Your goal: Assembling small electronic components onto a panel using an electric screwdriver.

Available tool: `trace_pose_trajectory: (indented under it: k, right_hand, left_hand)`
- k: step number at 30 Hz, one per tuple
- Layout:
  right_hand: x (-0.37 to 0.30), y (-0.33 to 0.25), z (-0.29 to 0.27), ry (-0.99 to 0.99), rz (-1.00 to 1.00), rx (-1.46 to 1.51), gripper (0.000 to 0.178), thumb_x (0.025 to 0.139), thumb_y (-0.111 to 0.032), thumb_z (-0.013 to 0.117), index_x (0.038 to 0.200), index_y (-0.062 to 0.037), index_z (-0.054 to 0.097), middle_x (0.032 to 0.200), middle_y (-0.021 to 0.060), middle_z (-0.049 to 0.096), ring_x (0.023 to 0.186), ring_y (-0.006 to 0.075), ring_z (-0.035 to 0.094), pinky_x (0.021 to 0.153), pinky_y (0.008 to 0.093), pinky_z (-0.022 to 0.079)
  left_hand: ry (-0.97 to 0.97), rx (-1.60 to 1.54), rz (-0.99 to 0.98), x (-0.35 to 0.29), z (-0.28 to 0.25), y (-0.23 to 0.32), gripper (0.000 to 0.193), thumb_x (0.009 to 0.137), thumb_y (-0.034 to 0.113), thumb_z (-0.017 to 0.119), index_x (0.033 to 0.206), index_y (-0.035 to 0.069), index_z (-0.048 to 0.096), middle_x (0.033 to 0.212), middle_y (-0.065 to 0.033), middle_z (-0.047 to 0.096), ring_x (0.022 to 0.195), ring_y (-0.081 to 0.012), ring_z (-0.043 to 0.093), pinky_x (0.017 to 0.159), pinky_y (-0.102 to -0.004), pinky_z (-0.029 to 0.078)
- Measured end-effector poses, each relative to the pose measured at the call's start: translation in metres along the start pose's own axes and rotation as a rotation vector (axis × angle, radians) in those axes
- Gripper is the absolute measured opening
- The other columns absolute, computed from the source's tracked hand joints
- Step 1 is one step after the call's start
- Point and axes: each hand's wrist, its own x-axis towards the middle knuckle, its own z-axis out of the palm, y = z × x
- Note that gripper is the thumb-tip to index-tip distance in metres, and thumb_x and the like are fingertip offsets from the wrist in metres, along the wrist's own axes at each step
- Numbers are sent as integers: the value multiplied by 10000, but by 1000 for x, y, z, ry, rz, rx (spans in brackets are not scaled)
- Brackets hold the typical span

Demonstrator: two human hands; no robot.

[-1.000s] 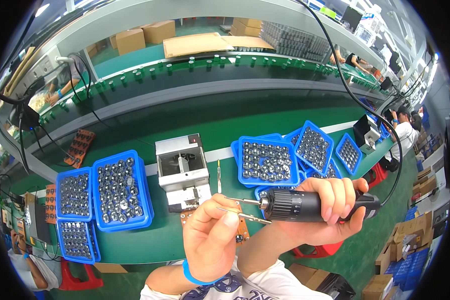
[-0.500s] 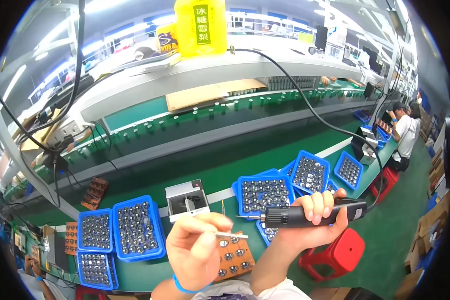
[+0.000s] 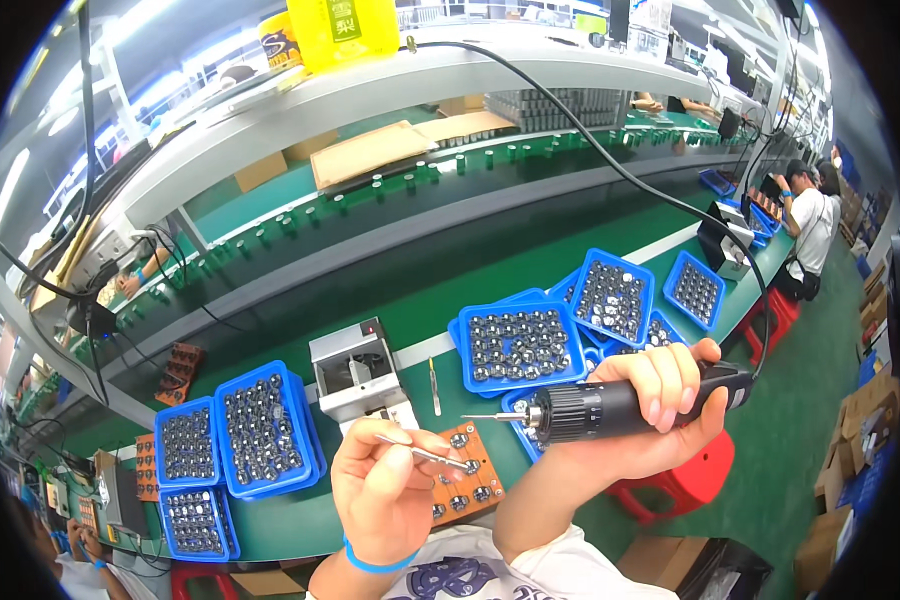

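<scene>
Blue tray of round metallic parts, left of the left grip, on a green tabletop. That grip pinches a slim metal tool, likely light, stiff, slippery, best held mid-shaft. Just right of it lies an orange-brown board. Further right, a black electric screwdriver, probably heavier, with a fragile bit, has the right grip wrapped firmly around its barrel, the sensible hold.

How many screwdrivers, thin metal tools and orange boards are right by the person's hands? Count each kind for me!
Black power screwdriver, in the right hand: 1
Thin metal tools, one in the left hand, one on the table: 2
Orange board: 1
Total: 4
</scene>
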Motion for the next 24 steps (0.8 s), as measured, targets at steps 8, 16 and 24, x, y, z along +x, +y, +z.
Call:
trace_pose_trajectory:
  k: [8, 16, 24]
  right_hand:
    - [-3, 4, 8, 4, 15, 7, 329, 962, -197, 566, 1197, 22, 496, 752, 36, 509, 589, 127, 507, 585, 271, 455]
    - [-9, 12, 11, 2, 24, -24, 335, 937, -149, 604, 1183, 41, 480, 722, 31, 494, 571, 120, 501, 583, 252, 451]
    - [-9, 12, 10, 1, 29, 16, 334, 928, -132, 607, 1182, 43, 477, 715, 39, 493, 562, 129, 496, 573, 261, 453]
  left_hand:
    - [19, -43, -160, -3, 8, -8, 116, 948, 65, 593, 1050, 14, 575, 1054, -195, 663, 856, -291, 688, 726, -436, 595]
    - [13, -40, -185, -4, 8, -14, 104, 916, 8, 650, 1018, -2, 667, 1077, -143, 665, 853, -269, 681, 700, -418, 590]
    - [11, -96, -203, -2, 9, -19, 118, 931, -1, 635, 1045, 1, 665, 1082, -136, 664, 892, -256, 677, 709, -423, 594]
